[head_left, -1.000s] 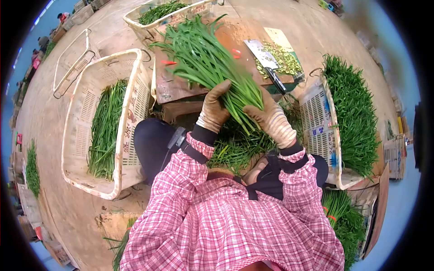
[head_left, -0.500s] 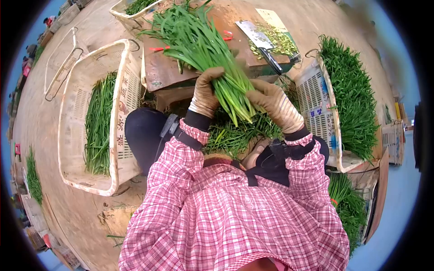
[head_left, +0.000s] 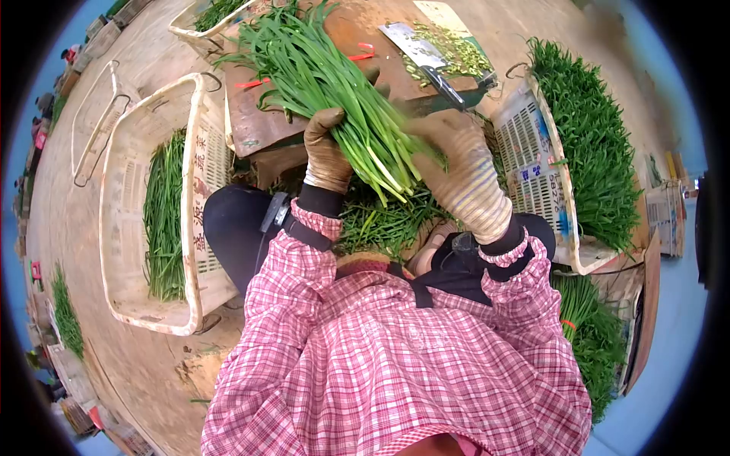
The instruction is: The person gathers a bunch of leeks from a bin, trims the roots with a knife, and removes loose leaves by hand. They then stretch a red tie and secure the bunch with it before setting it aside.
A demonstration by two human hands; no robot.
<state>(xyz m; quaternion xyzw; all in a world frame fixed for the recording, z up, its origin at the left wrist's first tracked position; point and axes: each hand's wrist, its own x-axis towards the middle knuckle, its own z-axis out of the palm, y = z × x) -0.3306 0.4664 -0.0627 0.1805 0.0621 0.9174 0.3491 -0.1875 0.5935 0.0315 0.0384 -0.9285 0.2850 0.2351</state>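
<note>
my left hand (head_left: 325, 152), gloved, is closed tight around the bunch of chives (head_left: 334, 83) near its pale cut ends. the leafy tips fan out up over the wooden board (head_left: 251, 125), and the stem ends hang down toward my lap. my right hand (head_left: 456, 163) is at the stem ends on the other side, but it is blurred with its back toward me, so i cannot tell whether it grips the stems or only brushes them. the worry i see is the bunch slipping: it is thick, held firmly by one hand only, and loose stalks could slide out and drop into the scattered greens (head_left: 388, 220) below my wrists, mixing with them. the cleaver (head_left: 422, 57) lies on the board just beyond my right hand, blade up by the pile of trimmings (head_left: 456, 53), handle pointing my way. a quick sweep of that hand could knock it, i think. the red bands (head_left: 363, 55) could also be pushed off by the leaf tips. the basket on my left (head_left: 122, 190) holds a thin layer of chives and the basket on my right (head_left: 532, 167) is packed full. compared with half a second ago, the bunch sits a little higher and further onto the board, my left hand has gone up with it, and my right hand has turned and lifted, its back now facing me.
</note>
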